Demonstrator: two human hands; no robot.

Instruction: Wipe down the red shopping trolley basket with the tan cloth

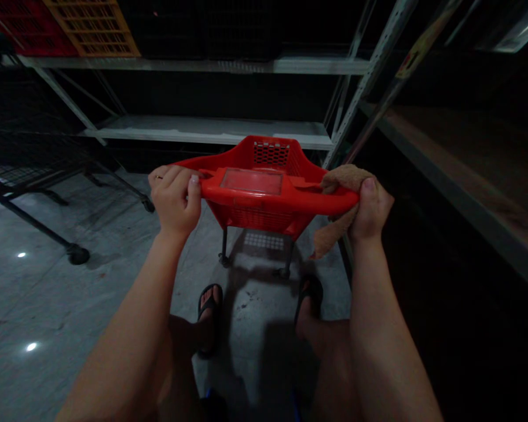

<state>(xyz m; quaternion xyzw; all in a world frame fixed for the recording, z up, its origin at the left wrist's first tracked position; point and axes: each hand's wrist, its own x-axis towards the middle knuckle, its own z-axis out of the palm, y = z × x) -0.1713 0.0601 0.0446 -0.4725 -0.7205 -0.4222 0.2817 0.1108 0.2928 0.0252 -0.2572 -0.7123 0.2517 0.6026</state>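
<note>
In front of me stands a small red plastic shopping cart (264, 218) on dark legs with casters. Its handlebar (242, 198) runs across the near side, with a clear-covered panel in the middle. My left hand (175, 196) is closed around the handlebar's left end; a ring shows on one finger. At the right end, my right hand (372, 208) is closed on a tan cloth (334, 234) and presses it against the handlebar. Part of the cloth drapes over the bar's top, and a loose end hangs below. The cart's basket is mostly hidden behind the handle.
Beyond the cart is a white metal shelf rack (211, 129) with a red crate (30, 29) and a yellow crate (94, 26) on its upper level. A dark wire cart (30, 140) stands at left. A low ledge (457, 176) runs along the right. My sandalled feet (210, 310) flank the cart's rear.
</note>
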